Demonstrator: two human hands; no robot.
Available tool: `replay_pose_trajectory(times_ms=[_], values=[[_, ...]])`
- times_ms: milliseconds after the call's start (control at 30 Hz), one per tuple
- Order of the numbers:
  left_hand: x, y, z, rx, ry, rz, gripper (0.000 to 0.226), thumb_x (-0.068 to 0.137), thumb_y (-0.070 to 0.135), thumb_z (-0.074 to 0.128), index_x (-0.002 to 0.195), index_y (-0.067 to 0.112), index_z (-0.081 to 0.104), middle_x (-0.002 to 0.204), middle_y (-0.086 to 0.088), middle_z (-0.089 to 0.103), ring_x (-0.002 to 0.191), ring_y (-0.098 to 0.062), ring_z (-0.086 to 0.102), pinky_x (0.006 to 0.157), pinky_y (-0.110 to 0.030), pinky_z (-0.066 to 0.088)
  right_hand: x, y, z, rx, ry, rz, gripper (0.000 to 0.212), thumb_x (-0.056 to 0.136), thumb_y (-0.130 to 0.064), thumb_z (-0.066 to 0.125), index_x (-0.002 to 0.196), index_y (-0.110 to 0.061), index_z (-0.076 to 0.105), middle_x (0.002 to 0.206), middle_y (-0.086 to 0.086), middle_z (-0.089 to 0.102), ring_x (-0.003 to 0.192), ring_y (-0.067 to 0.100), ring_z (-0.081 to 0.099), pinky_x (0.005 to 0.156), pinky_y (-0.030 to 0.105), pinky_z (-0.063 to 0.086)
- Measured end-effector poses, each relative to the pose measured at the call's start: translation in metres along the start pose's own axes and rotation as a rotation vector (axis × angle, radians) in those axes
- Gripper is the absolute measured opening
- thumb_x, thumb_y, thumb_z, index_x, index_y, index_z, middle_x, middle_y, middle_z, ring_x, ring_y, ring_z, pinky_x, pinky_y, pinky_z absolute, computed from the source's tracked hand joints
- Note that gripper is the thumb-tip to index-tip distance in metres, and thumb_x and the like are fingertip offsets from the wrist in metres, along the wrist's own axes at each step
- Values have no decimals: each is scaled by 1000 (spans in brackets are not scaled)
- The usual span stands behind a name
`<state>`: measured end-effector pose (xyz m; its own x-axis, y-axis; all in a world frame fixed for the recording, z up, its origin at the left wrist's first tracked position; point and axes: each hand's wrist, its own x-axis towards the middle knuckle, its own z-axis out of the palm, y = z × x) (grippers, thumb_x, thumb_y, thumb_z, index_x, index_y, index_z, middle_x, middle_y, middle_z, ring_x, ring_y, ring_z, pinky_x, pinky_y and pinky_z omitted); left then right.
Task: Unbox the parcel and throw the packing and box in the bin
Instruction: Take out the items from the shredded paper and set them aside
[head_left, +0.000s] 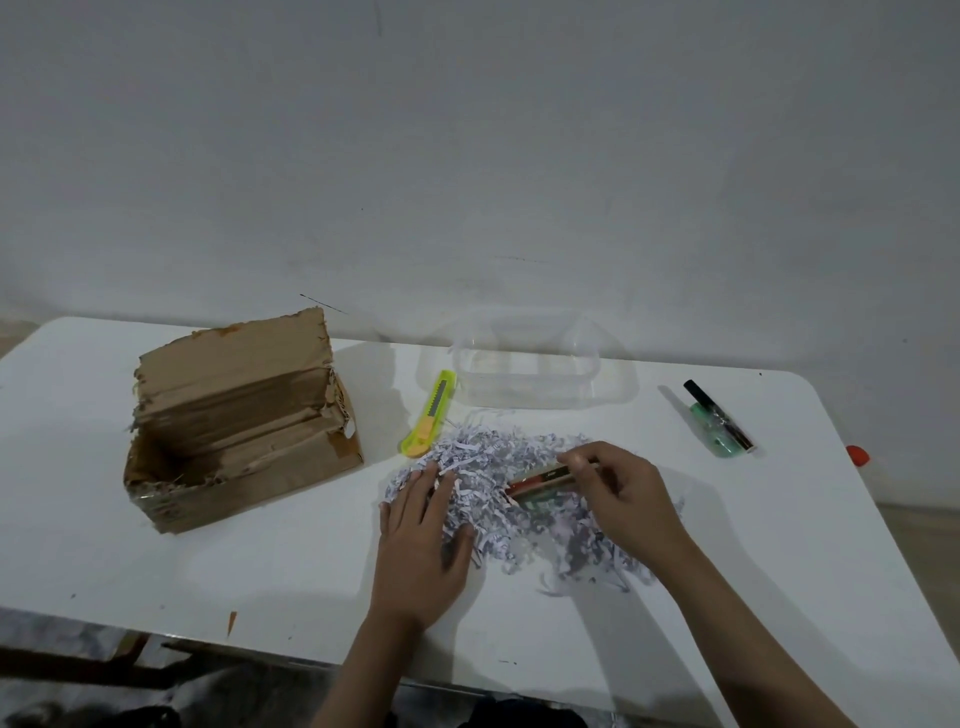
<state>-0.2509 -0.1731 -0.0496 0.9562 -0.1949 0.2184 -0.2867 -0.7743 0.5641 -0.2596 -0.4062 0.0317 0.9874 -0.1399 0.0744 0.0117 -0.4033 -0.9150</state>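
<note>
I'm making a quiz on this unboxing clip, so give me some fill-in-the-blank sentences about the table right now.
1. The right hand pinches a slim item above the pile of shredded ____.
2. The left hand lies palm ____ on the pile.
3. The cardboard box stands open to the ____ of the yellow utility knife.

Missing words: paper; down; left

Brown cardboard box (244, 415) on a white surface (260, 561); white shredded paper (519, 467) flecked with grey print — a yellow-green utility knife (430, 415) with orange slider; a clear container (527, 371), and a green-tinted, black-capped packet (719, 418) at right.
</note>
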Motion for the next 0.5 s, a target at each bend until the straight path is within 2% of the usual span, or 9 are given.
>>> replay_pose_trajectory(times_ms=[100, 200, 333, 500], values=[[0, 0, 0, 4, 0, 1, 59, 88, 47, 40, 142, 24, 39, 151, 3, 34, 142, -19, 25, 109, -57, 28, 1, 2, 0, 31, 13, 3, 12, 88, -10, 62, 91, -19, 69, 83, -6, 71, 66, 1, 63, 59, 10, 46], [0, -1, 0, 12, -6, -2, 60, 87, 48, 39, 143, 24, 38, 152, 4, 33, 142, -18, 24, 111, -56, 26, 1, 1, -1, 57, 7, 14, 18, 85, -3, 64, 90, -19, 70, 87, -3, 72, 75, -2, 66, 66, 8, 48], [0, 0, 0, 13, -9, -13, 60, 87, 49, 39, 143, 26, 37, 152, 5, 32, 143, -17, 23, 111, -55, 25, 1, -4, -6, 99, 76, -66, 19, 81, 1, 68, 90, -14, 73, 103, 2, 71, 94, 5, 68, 81, 15, 54], [1, 0, -1, 17, -11, -7, 60, 87, 47, 41, 142, 24, 39, 151, 4, 34, 142, -18, 26, 109, -57, 28, 4, -12, -21, 125, 45, -33, 22, 79, -2, 71, 86, -23, 74, 113, -2, 67, 87, 13, 71, 81, 24, 57]])
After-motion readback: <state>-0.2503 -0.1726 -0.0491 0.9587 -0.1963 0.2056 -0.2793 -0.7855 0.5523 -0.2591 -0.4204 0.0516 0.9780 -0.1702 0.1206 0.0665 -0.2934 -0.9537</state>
